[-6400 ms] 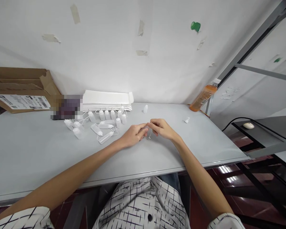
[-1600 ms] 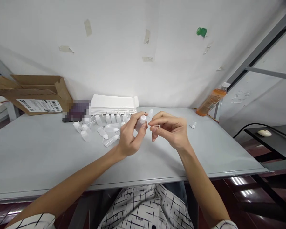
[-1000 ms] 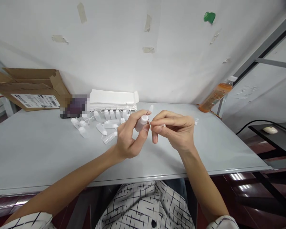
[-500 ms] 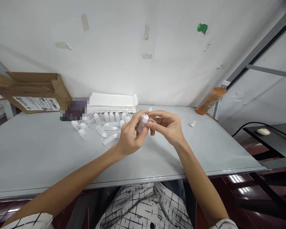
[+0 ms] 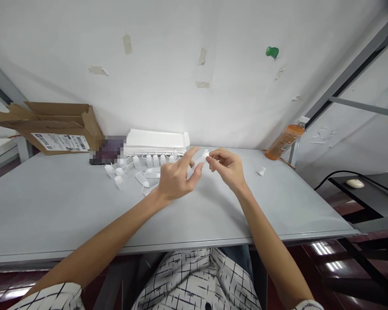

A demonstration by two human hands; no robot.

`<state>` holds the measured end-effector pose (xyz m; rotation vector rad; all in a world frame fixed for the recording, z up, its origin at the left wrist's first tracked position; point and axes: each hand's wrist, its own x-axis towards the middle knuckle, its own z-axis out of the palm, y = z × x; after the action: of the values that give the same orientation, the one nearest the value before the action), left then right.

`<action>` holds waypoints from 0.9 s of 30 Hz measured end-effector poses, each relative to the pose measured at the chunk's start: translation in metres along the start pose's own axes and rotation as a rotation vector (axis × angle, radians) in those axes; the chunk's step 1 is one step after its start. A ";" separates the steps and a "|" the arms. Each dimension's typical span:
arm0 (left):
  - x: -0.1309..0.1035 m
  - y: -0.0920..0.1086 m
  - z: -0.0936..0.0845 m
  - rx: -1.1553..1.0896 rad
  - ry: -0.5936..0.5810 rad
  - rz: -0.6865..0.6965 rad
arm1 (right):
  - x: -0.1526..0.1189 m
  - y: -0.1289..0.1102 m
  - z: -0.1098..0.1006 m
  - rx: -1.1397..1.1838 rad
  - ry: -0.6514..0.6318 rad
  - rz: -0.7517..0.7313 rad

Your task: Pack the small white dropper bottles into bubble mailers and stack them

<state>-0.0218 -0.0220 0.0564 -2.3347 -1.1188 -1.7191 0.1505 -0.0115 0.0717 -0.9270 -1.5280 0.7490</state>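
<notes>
While the right hand pinched at its white top between thumb and fingertips, the small bottle was tilted between the two hands, up above the grey table, its body pale, translucent and a little blurred, its capped end leaning up and to the right! Over on the other side, the left hand had forefinger and thumb spread apart around that cloudy body, though whether they touched it could not be told, and just beyond, matching whitish bottles stood by the paper stack.
</notes>
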 end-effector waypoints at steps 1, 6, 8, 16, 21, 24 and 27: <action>0.002 -0.002 -0.001 -0.019 0.028 -0.036 | 0.002 0.002 0.003 0.027 -0.001 0.033; 0.004 -0.014 0.005 -0.135 -0.090 -0.126 | 0.005 0.017 0.017 -0.028 -0.127 0.171; 0.001 -0.018 0.010 -0.018 -0.108 -0.011 | 0.003 0.019 0.013 -0.233 -0.115 0.174; 0.009 -0.025 0.001 0.137 0.094 0.187 | -0.018 -0.006 0.003 -0.617 -0.567 0.342; 0.024 -0.036 -0.014 0.160 0.232 0.123 | -0.024 0.002 0.036 -0.795 -0.631 0.310; 0.029 -0.043 -0.020 0.160 0.277 0.092 | -0.019 0.004 0.049 -0.770 -0.656 0.376; 0.030 -0.047 -0.022 0.179 0.281 0.076 | -0.014 -0.002 0.058 -0.747 -0.710 0.463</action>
<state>-0.0620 0.0197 0.0728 -1.9345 -1.0689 -1.7686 0.0942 -0.0223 0.0575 -1.7315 -2.3321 0.9016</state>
